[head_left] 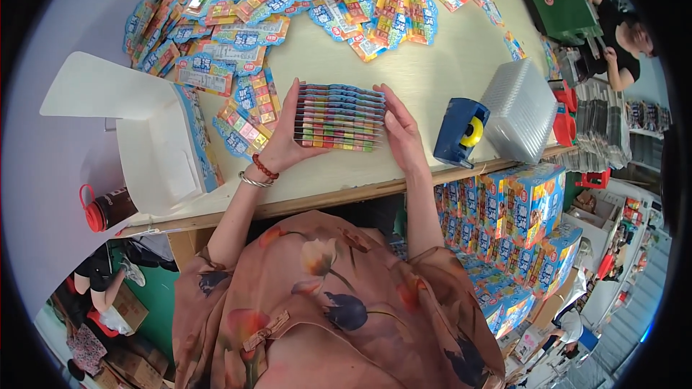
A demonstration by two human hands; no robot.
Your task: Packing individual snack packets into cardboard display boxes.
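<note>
Between my two hands I hold a neat stack of candy blister packs (339, 119), with blue card tops and rows of coloured pieces along their edges. My left hand (286, 130) wraps the stack's left end, its fingers partly hidden behind it. A red beaded bracelet and a silver one circle that wrist. My right hand (402, 128) presses against the stack's right end. Beyond the stack, many loose candy packs (288, 0) lie in an overlapping heap. To the left stands an open white display box (155, 155) with its flap raised and a printed blue side.
A blue tape dispenser (454, 132) with yellow core stands right of my hands, beside stacked clear plastic trays (524, 112). A dark bottle with red lid (99, 214) is at the left edge. Printed cartons (530, 205) are piled below the table's right side. Other people are farther off.
</note>
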